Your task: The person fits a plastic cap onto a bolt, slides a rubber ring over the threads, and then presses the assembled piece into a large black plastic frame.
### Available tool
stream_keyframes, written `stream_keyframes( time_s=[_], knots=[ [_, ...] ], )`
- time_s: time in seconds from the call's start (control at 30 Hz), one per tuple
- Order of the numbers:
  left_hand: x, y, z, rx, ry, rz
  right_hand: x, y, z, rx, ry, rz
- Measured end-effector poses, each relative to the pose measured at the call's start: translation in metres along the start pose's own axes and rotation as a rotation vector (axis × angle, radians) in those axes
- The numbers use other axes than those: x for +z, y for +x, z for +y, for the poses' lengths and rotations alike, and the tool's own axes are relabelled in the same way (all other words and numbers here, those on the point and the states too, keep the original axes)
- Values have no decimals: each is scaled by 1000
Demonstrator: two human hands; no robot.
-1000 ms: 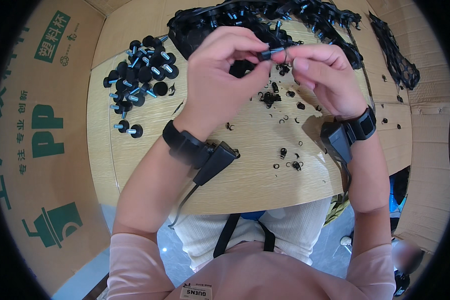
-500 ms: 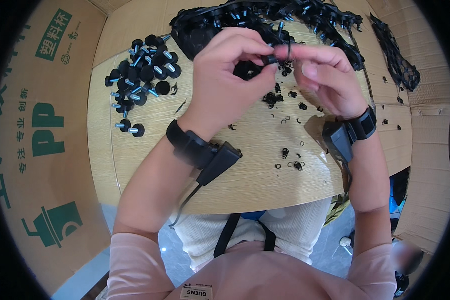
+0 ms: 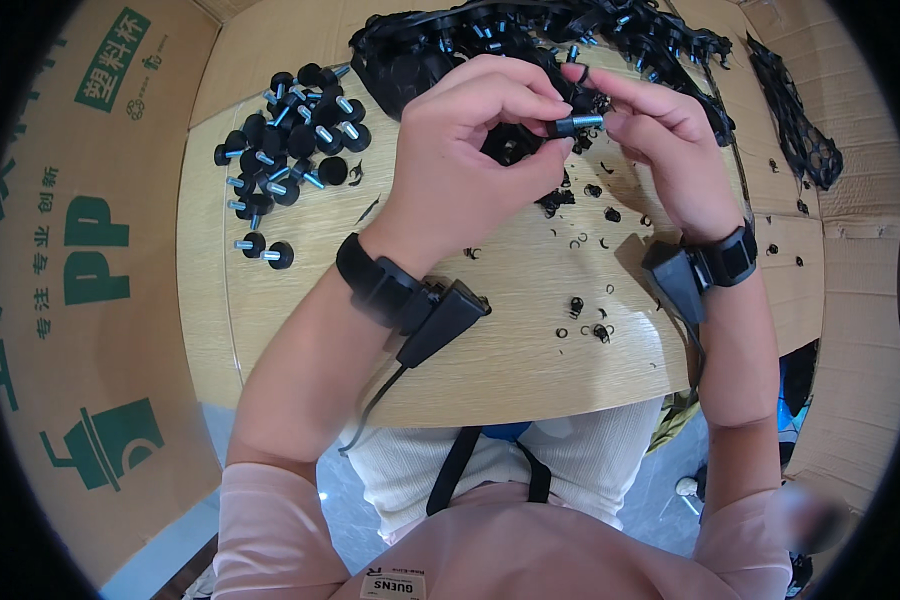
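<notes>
My left hand (image 3: 485,140) is closed in a pinch on a rubber foot with a threaded stud (image 3: 575,124). Its black head sits between thumb and fingers, mostly covered, and the bluish metal stud points right. The thumb of my right hand (image 3: 665,140) is close to the stud's tip; whether they touch I cannot tell. The right index finger is stretched out above, apart from the thumb, with a thin black band (image 3: 583,76) around its tip. Left of my hands lies a pile of similar black feet (image 3: 300,140) with metal studs.
Black moulded pieces with studs (image 3: 645,45) are heaped along the table's far side. Black scraps and small rings (image 3: 600,332) are scattered over the wooden table (image 3: 490,360). A flattened black net-like piece (image 3: 795,130) lies at the far right. Cardboard walls (image 3: 120,300) stand around.
The right index finger has lifted off the piece and moved apart from the thumb. The stud, hidden before, now shows pointing right from my left fingers. The view has shifted slightly.
</notes>
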State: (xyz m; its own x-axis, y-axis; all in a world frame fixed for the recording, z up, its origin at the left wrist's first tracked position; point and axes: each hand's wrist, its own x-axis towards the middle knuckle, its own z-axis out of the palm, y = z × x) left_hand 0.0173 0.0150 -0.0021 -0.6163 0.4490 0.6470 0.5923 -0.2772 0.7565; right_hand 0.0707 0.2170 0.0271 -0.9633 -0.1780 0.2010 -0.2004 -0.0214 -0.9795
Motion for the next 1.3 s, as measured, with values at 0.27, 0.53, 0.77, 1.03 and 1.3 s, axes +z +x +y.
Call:
stream_keyframes(
  time_s=[0.27, 0.53, 0.77, 1.03, 1.3],
  knots=[
    [3, -1, -2, -33, -102, 72, -18, -3, 2, 163, 45, -223],
    [2, 0, 8, -40, -105, -14, -12, 3, 4, 175, -232, 59],
    [-2, 2, 1, -63, -260, 81, -8, 5, 8, -15, -347, 81],
    [-3, 5, 7, 67, 148, 240, -21, 10, 23, -201, -573, 345],
    [-71, 5, 6, -201, 565, 774, -23, 11, 25, 98, -544, 511]
  ],
)
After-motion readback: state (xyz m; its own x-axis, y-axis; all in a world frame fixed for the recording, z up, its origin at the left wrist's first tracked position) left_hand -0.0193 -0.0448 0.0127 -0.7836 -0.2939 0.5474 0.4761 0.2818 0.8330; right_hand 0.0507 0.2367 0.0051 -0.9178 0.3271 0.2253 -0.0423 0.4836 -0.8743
